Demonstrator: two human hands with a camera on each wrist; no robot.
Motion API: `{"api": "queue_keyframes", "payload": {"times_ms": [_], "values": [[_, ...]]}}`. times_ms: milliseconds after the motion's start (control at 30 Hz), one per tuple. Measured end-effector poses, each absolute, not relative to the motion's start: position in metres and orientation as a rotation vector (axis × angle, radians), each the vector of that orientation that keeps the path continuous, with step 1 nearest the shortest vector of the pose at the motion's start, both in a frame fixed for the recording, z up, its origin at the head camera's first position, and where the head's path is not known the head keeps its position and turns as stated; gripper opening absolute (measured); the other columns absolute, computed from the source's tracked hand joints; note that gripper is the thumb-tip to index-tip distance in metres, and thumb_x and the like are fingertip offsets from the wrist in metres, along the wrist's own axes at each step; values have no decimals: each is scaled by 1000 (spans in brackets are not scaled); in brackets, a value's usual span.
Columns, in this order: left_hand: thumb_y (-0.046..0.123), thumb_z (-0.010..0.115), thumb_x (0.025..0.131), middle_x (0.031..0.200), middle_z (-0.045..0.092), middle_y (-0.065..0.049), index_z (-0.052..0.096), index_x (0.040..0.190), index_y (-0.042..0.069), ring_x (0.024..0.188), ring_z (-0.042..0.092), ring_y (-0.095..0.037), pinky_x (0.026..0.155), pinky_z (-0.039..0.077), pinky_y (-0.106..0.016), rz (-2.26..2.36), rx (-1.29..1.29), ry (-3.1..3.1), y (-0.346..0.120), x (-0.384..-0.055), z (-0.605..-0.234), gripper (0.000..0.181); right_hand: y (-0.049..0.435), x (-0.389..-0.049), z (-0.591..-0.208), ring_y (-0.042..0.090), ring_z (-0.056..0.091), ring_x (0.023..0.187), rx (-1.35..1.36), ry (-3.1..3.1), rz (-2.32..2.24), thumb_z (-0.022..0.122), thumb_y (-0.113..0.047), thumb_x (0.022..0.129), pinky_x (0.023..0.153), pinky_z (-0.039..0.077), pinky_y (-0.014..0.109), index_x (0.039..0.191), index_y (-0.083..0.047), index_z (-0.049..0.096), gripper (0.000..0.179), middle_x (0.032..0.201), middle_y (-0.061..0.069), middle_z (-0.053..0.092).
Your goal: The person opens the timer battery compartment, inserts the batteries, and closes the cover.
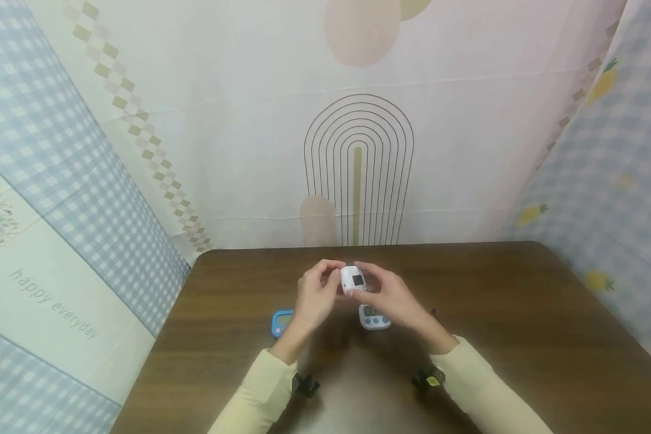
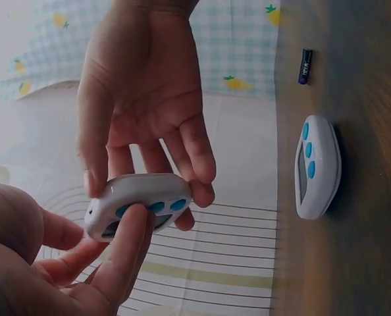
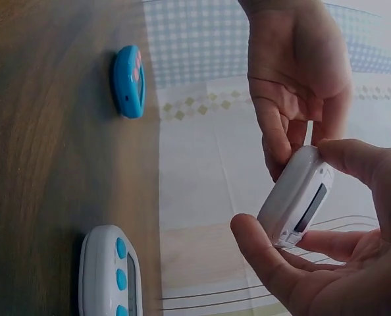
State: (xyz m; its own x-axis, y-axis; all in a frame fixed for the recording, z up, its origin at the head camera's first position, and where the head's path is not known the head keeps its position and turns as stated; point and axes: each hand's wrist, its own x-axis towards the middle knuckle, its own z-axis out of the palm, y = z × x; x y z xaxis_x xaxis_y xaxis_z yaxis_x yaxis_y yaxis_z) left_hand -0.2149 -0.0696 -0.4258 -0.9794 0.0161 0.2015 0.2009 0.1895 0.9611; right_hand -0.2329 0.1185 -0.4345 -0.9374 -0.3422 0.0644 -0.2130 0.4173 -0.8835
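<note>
Above the table, both hands hold a white digital timer [image 1: 351, 278] with blue buttons and a screen on its front. Its back, with a dark rectangular patch, faces the head camera. My right hand [image 1: 387, 295] grips it, thumb at one end and fingers at the other. At the opposite side, my left hand [image 1: 317, 295] pinches it, with fingertips over the button face in the left wrist view. Below the hands stands a second white timer [image 1: 374, 317] with blue buttons. A blue timer [image 1: 281, 321] is partly hidden behind the left forearm.
A small dark battery [image 2: 305, 66] lies on the brown wooden table [image 1: 222, 361], beyond the second white timer in the left wrist view. Patterned cloth [image 1: 249, 150] hangs behind the table, and checked cloth [image 1: 87, 120] covers the sides. Dark wrist cameras [image 1: 305, 386] hang below both sleeves.
</note>
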Motion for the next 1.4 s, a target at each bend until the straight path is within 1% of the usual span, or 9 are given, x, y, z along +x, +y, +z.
{"api": "queue_keyframes", "payload": {"times_ms": [133, 300, 433, 567, 767, 967, 1133, 1267, 1400], "values": [[-11, 59, 95, 118, 73, -21, 69, 128, 1, 85, 75, -25, 72, 67, -36, -1912, -261, -2343, -74, -215, -421, 36, 121, -235, -433, 35, 73, 117, -494, 2427, -1633, 77, -31, 98, 94, 64, 50, 156, -7, 49, 69, 149, 20, 60], [-13, 73, 85, 125, 73, -15, 68, 135, 7, 88, 76, -24, 73, 64, -30, -1784, -357, -2455, -80, -215, -419, 55, 123, -238, -433, 39, 67, 127, -500, 2262, -1742, 76, -27, 99, 96, 63, 49, 156, -6, 48, 67, 151, 22, 57], [-8, 84, 82, 130, 71, -15, 65, 139, 9, 97, 76, -29, 83, 66, -37, -1729, -435, -2485, -81, -214, -418, 62, 123, -238, -431, 36, 68, 125, -454, 2139, -1814, 75, -26, 99, 97, 63, 45, 157, -4, 46, 68, 152, 23, 56], [-1, 90, 80, 133, 68, -14, 63, 141, 10, 116, 71, -31, 96, 63, -46, -1581, -465, -2522, -79, -212, -418, 67, 124, -236, -428, 34, 72, 119, -434, 2007, -1881, 69, -24, 102, 99, 62, 42, 159, 1, 40, 69, 152, 28, 54], [0, 90, 80, 137, 64, -13, 61, 142, 11, 126, 65, -32, 98, 62, -47, -1538, -436, -2558, -76, -212, -416, 69, 126, -234, -425, 32, 74, 111, -475, 1931, -1891, 60, -24, 106, 98, 62, 41, 160, 7, 33, 68, 145, 34, 56], [1, 89, 82, 138, 66, -14, 59, 140, 11, 129, 64, -34, 103, 59, -50, -1592, -448, -2579, -77, -213, -417, 66, 127, -234, -426, 33, 75, 111, -512, 1945, -1856, 56, -25, 108, 98, 63, 41, 159, 4, 37, 62, 140, 31, 61], [0, 88, 83, 141, 65, -15, 58, 140, 10, 135, 61, -35, 102, 59, -53, -1657, -456, -2566, -78, -214, -419, 66, 128, -235, -428, 32, 75, 110, -525, 1948, -1851, 55, -24, 108, 98, 63, 40, 157, 5, 41, 58, 134, 29, 65], [-2, 87, 83, 140, 64, -15, 58, 140, 10, 133, 62, -35, 99, 61, -48, -1668, -449, -2579, -79, -215, -420, 65, 129, -235, -429, 31, 76, 108, -538, 1967, -1846, 56, -23, 109, 97, 63, 40, 156, 6, 43, 56, 133, 28, 67], [-4, 87, 83, 139, 63, -18, 58, 139, 9, 126, 66, -38, 100, 61, -50, -1643, -442, -2619, -80, -215, -421, 64, 130, -235, -431, 31, 76, 107, -554, 1997, -1834, 57, -19, 108, 97, 63, 40, 153, 7, 47, 53, 135, 29, 66]]}}
